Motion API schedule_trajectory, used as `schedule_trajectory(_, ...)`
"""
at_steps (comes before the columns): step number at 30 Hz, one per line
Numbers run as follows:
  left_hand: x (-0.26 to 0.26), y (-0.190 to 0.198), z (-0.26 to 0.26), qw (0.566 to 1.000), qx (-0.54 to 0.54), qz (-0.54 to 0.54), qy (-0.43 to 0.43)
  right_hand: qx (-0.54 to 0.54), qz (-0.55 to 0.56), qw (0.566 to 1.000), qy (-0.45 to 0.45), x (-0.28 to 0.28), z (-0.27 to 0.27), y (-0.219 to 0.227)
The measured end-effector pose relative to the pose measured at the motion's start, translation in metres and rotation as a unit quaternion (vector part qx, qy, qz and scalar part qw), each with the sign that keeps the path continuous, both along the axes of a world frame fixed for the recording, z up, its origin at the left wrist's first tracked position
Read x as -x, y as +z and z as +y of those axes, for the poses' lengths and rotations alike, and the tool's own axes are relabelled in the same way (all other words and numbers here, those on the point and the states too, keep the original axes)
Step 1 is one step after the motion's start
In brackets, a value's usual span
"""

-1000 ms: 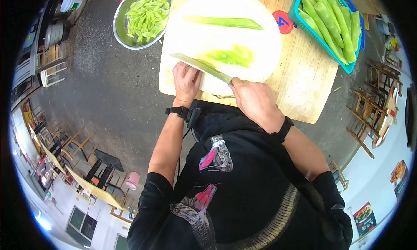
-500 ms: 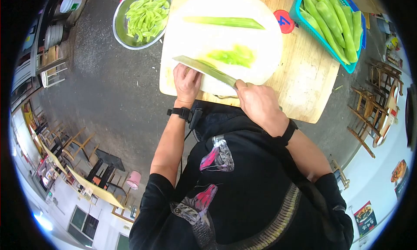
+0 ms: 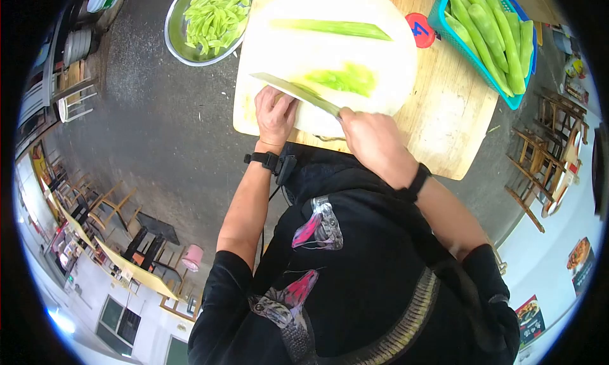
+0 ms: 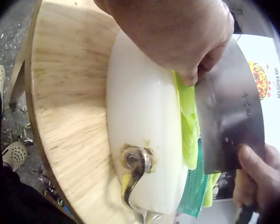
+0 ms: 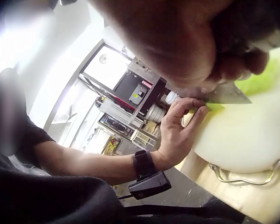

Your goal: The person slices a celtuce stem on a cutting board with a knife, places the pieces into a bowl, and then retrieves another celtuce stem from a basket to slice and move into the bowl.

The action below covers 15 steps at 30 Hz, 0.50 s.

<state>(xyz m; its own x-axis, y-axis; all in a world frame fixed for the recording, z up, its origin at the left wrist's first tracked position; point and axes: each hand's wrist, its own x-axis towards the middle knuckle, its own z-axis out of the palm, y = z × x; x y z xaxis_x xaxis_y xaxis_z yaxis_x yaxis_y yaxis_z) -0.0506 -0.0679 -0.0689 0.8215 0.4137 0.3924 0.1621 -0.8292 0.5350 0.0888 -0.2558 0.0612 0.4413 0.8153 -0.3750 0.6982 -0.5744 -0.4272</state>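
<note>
The right hand grips the handle of a broad cleaver, whose blade stands against the fingers of the left hand. With bent fingers the left hand holds a green vegetable piece down on the round white cutting board. In the head view, cut green slices lie on the board right of the blade. A long green strip lies across the far part of the board. The right wrist view shows the left fingertips close beside the blade.
A steel bowl with green slices stands at the far left. At the far right is a teal basket of long peeled green pieces. A red disc marked 4 lies between board and basket, on the wooden table. The board has a metal handle.
The cleaver blade has shifted slightly at the left fingers, and the right hand has moved a little with it. The left hand keeps its hold on the piece.
</note>
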Motion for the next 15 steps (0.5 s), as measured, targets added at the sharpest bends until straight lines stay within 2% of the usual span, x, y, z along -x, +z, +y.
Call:
schedule_trajectory(4,-0.007,0.008,0.000,1.000,0.003,-0.018,-0.004,0.007,0.000,1.000,-0.004,0.004,0.030,-0.031)
schedule_trajectory(7,-0.006,0.012,-0.001,1.000,0.010,-0.018,-0.007,-0.032,0.009,0.999,-0.019,0.000,0.027,-0.025)
schedule_trajectory(15,-0.008,0.014,0.001,0.999,0.037,-0.025,-0.004,-0.010,0.017,0.999,-0.038,-0.003,0.004,0.019)
